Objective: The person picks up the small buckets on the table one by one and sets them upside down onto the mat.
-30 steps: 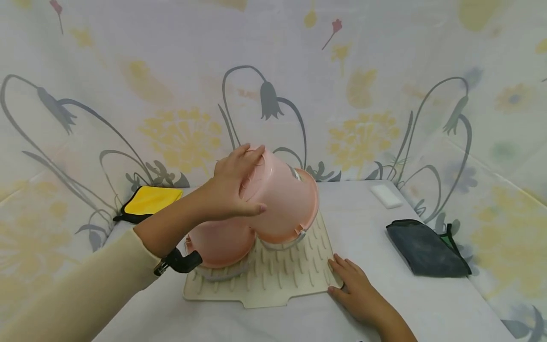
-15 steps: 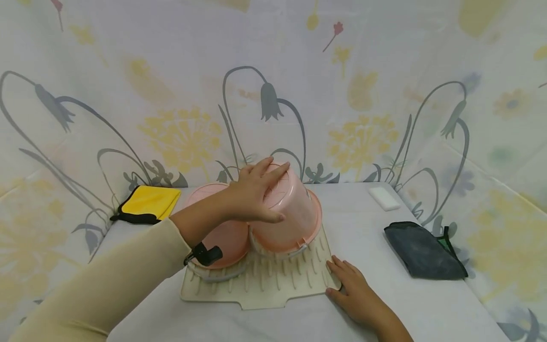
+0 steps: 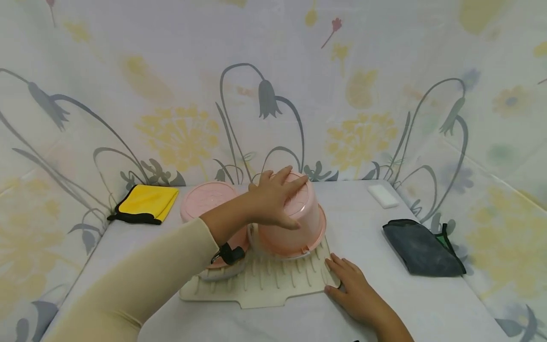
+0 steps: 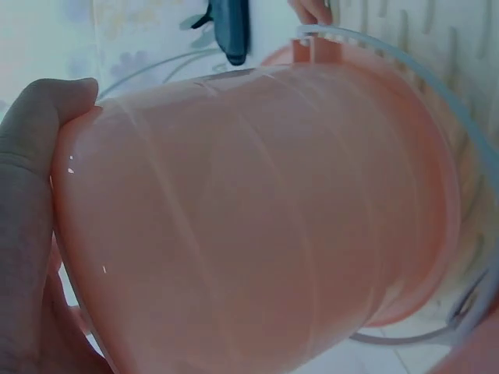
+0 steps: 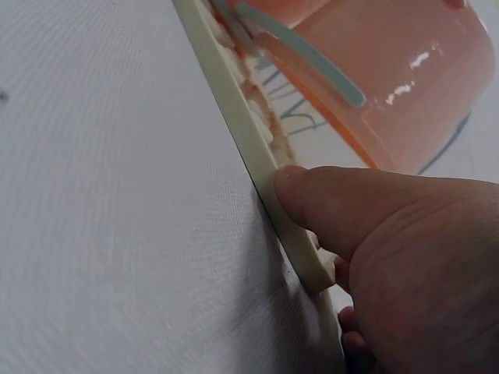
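Observation:
A pink bucket, tilted bottom-up, is in my left hand. The fingers spread across its base and the thumb lies along the side. In the left wrist view its wall fills the middle, and the grey handle loops past the rim. The rim is close over the ribbed cream drying mat. Beside it, a second pink bucket is upside down on the mat, partly hidden by my left forearm. My right hand holds the mat's near right corner between thumb and fingers.
A yellow cloth with black trim lies at the back left of the white-covered table. To the right are a folded dark grey cloth and a small white block. A floral curtain hangs close behind the table.
My left hand has carried the pink bucket right and down toward the mat, and the bucket is less tilted. The second bucket's base has come into view. My right hand stays at the mat's corner.

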`<state>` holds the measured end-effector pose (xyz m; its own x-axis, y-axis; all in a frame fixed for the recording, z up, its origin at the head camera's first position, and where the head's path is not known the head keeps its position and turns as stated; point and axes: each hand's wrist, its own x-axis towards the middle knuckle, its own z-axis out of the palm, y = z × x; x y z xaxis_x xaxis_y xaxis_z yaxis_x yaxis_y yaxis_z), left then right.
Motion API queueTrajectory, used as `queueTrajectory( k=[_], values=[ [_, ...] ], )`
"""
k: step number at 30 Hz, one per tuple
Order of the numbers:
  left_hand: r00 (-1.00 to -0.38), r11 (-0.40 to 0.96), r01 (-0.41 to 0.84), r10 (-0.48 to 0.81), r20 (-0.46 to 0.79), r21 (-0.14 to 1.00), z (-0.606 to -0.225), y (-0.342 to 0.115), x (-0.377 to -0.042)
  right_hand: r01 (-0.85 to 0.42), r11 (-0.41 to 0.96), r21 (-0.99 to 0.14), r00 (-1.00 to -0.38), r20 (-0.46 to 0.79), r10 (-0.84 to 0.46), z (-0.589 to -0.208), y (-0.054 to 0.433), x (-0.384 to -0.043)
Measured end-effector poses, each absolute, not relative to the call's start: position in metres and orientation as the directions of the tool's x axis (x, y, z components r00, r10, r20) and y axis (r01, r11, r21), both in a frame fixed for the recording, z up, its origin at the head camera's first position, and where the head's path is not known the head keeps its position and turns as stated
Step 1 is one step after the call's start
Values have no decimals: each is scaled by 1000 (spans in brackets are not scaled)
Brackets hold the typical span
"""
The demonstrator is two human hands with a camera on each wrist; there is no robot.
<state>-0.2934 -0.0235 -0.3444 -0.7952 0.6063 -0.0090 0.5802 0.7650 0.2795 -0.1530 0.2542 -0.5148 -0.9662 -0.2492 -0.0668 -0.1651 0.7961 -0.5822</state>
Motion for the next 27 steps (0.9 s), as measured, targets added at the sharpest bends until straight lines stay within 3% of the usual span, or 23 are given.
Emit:
queueTrajectory(
  k=[14,27],
  values=[
    [-793,795,586,602,-88,157,-355,4,-304,-167,790,-591,-965,-65,-253,-514,257,-155],
    [-802,805,575,590,-91,150,-364,17,-312,-176,782,-598,-965,-54,-258,-515,258,-154]
  ],
)
